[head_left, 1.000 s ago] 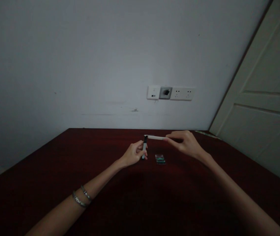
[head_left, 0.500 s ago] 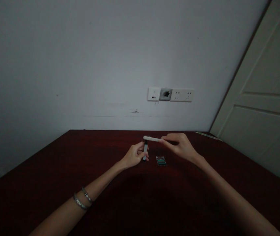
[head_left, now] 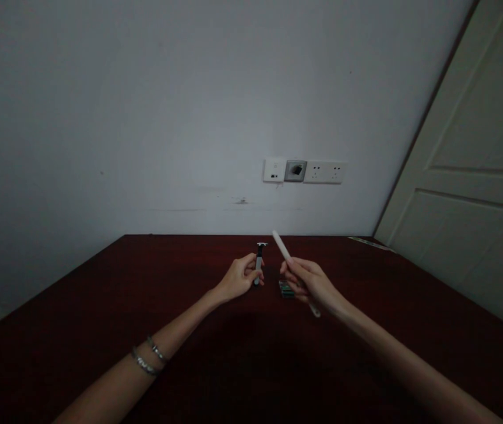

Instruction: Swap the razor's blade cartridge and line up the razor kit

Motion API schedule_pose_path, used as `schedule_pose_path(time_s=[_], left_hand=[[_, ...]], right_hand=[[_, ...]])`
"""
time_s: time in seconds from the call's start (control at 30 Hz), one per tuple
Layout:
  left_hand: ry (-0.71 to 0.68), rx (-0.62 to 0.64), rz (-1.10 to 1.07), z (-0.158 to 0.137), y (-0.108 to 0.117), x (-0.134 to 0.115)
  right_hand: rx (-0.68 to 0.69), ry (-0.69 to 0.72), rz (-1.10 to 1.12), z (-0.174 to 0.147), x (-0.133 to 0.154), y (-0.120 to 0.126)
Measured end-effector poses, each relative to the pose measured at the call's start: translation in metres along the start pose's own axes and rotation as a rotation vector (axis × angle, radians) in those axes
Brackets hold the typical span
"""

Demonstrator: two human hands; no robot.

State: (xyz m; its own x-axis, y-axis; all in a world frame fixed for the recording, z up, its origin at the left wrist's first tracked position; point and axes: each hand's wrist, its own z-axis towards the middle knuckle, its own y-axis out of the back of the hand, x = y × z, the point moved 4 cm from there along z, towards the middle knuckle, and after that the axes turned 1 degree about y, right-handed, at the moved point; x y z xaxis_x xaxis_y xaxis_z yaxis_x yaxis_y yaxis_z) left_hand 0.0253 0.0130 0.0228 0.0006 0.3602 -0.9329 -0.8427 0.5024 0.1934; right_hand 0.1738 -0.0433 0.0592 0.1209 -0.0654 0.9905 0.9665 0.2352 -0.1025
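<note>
Upright in my left hand is a razor with a grey handle, dark neck and T-shaped head on top. My left fingers and thumb are closed around the handle. My right hand grips a slim white stick, which looks like a toothbrush. One end slants up to the left; the other comes out below the palm. The brush and the razor head are apart. On the table beneath my right hand lies a small clear pack with green contents, partly covered by the fingers.
The dark red tabletop reaches back to a pale wall with a row of sockets. A light panelled door stands at the right. A flat strip lies by the table's back right edge.
The white brush was level, its end at the razor head; now it is tilted up and away to the right. My right hand moved down and left, over the pack. The razor stays upright.
</note>
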Motion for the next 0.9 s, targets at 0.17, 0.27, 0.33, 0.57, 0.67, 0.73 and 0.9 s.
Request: schedule_pose_path(time_s=[0.17,0.27,0.33,0.57,0.67,0.73,0.9], left_hand=[[-0.01,0.033,-0.002,-0.002,-0.005,0.005],[-0.023,0.03,-0.004,-0.001,-0.005,0.005],[-0.014,0.018,-0.013,-0.001,-0.004,0.005],[-0.044,0.046,-0.011,-0.003,-0.011,-0.001],[-0.068,0.003,-0.003,-0.002,-0.006,-0.005],[-0.056,-0.006,0.003,-0.001,-0.003,-0.005],[-0.083,0.033,0.043,-0.002,-0.006,-0.006]], right_hand=[[0.063,-0.098,0.251,-0.009,-0.028,-0.022],[0.055,-0.128,0.306,-0.016,-0.044,-0.027],[0.035,-0.121,0.329,-0.019,-0.047,-0.029],[0.018,-0.023,0.367,-0.017,-0.043,-0.036],[0.041,-0.084,0.335,-0.02,-0.055,-0.042],[0.037,-0.06,0.33,-0.02,-0.055,-0.043],[-0.024,0.03,0.324,-0.017,-0.045,-0.041]])
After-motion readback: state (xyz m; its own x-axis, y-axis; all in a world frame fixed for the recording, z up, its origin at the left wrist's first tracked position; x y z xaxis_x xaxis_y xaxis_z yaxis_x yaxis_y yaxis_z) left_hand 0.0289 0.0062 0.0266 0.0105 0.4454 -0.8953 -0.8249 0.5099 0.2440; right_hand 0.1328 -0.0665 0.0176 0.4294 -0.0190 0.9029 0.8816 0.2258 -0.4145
